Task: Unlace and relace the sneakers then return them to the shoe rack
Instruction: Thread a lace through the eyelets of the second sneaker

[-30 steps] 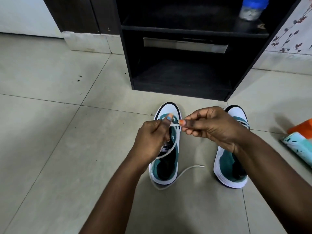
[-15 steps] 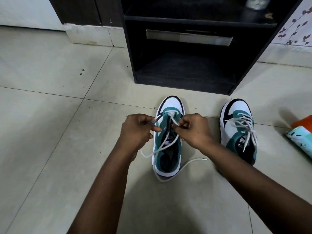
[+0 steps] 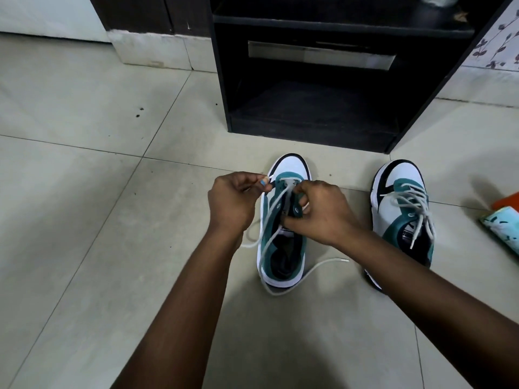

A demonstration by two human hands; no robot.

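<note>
Sneaker [image 3: 282, 234] lies lengthwise, toe toward the shoe rack [image 3: 323, 113].

Bare floor [image 3: 84, 192] lies left; the shoe rack [image 3: 323, 108] blocks ahead, laced sneaker [image 3: 404, 211] right.

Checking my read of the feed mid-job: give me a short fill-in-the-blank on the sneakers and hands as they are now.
1. The left hand pinches the ___ of the lace.
2. The right hand grips the ___ sneaker.
3. The right sneaker is fully ___.
4. Both sneakers stand on the floor, before the black ___.

Missing: tip; left; laced; rack
</note>
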